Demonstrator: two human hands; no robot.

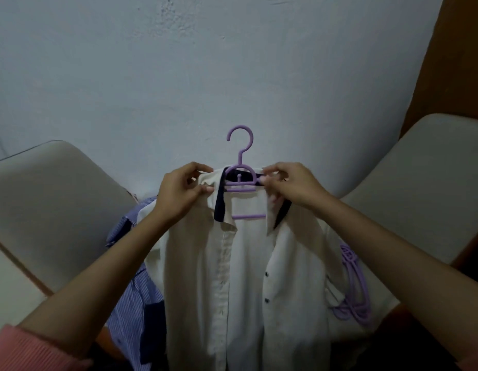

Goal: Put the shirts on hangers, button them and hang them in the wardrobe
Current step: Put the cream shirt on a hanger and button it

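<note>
A white shirt (246,277) with a dark navy collar lining and dark buttons hangs on a purple hanger (241,167), held up in front of the wall. Its front is open, the placket unbuttoned. My left hand (183,190) pinches the collar and shoulder on the left side. My right hand (288,183) pinches the collar at the right end of the hanger. The hanger's hook sticks up free above both hands.
A blue striped shirt (133,298) lies behind and to the left of the white one. Spare purple hangers (353,295) lie to the right. Two beige chair backs (53,210) (425,188) flank the scene. A brown wooden panel (452,65) stands at the far right.
</note>
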